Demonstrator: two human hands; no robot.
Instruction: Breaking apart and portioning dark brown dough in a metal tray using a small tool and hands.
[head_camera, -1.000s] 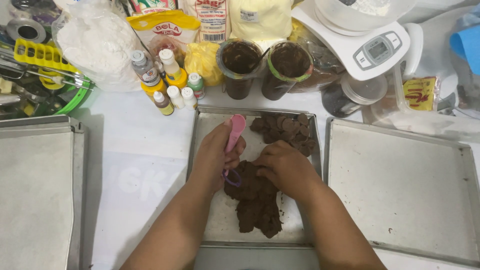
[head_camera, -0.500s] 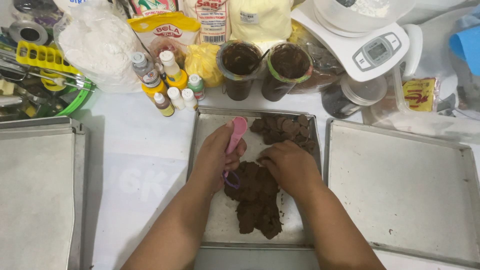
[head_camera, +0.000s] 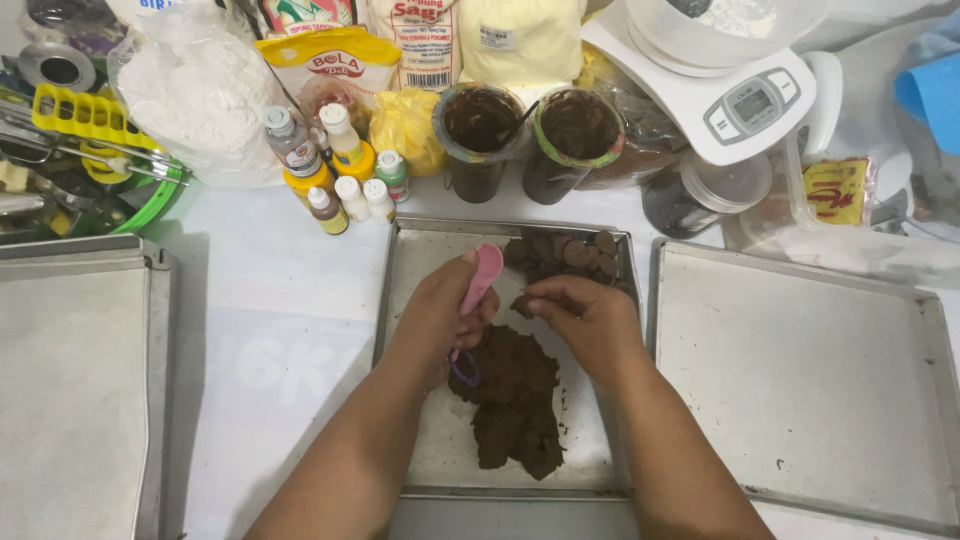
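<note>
Over the middle tray (head_camera: 420, 460), both hands work brown dough (head_camera: 510, 400).

Left hand (head_camera: 435, 320) is clamped on a pink scoop (head_camera: 480, 282), its long axis running up and slightly right from the dough mass just below. Right hand (head_camera: 590, 320), fingertips pinched together, seems to hold a small dough piece (head_camera: 522, 303) just beside the scoop's bowl, below the shaped pieces (head_camera: 565, 255).

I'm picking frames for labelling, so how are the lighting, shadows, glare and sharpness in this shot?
Head view: even, soft overhead light; faint shadows beside the left hand and right hand on the middle tray; mild sheen on the white scale; the dark dough stays sharp with little motion blur; straight tray edges bow slightly near the frame borders.
</note>
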